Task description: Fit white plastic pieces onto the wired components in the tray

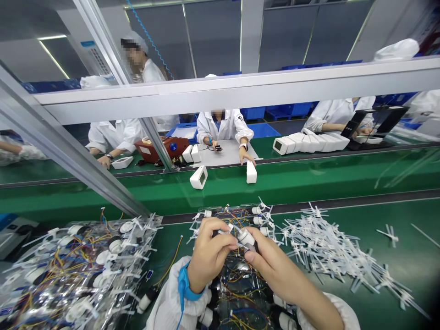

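My left hand (pixel 209 254) and my right hand (pixel 275 268) meet at the lower middle, both closed on a small white and black cylindrical part (pixel 246 238) with thin wires. The left fingers pinch its left end, where a white tube piece sticks out. The right fingers grip its right side from below. Under my hands lies a clear tray (pixel 237 293) of similar parts with coloured wires.
A clear bag of wired parts (pixel 75 270) fills the lower left. A heap of white plastic tube pieces (pixel 326 247) lies to the right. White boxes (pixel 199 177) ride the green conveyor (pixel 309 178). Several people in white coats work across it.
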### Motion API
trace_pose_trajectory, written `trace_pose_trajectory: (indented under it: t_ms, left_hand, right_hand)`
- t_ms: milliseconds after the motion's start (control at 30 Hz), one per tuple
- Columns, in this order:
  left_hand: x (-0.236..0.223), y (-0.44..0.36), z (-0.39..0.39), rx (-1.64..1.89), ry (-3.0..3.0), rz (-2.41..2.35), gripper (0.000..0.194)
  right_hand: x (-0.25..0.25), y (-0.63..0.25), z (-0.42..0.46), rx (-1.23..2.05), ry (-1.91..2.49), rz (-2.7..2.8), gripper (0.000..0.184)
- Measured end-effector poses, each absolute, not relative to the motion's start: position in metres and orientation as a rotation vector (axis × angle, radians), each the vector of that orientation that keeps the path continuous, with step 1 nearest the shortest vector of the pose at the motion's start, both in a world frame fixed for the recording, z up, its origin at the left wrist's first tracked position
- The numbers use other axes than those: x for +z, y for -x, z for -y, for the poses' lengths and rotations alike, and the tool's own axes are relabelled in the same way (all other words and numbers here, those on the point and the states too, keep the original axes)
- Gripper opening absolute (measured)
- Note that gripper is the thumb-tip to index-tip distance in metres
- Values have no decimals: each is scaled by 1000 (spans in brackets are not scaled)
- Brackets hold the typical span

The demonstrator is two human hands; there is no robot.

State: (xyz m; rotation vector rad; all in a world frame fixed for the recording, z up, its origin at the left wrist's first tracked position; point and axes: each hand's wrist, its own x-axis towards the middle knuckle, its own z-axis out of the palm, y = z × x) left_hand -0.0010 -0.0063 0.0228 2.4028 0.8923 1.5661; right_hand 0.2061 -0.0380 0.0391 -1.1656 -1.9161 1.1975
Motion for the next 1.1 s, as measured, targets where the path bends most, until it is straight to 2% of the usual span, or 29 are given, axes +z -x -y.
trace_pose_trajectory:
  t_ms: [233, 633, 1100]
  left_hand:
    - [26, -2, 9, 1575, -2446, -866, 16]
    - [19, -8, 12, 1603, -2344, -929, 13]
    - [17, -13, 15, 1538, -2242, -892, 25]
  right_hand:
    - [41, -204, 39, 1174, 1176, 1928, 39]
    - [38, -204, 39, 1154, 1178, 1957, 40]
    - [44, -205, 41, 1110, 1209, 2051, 28]
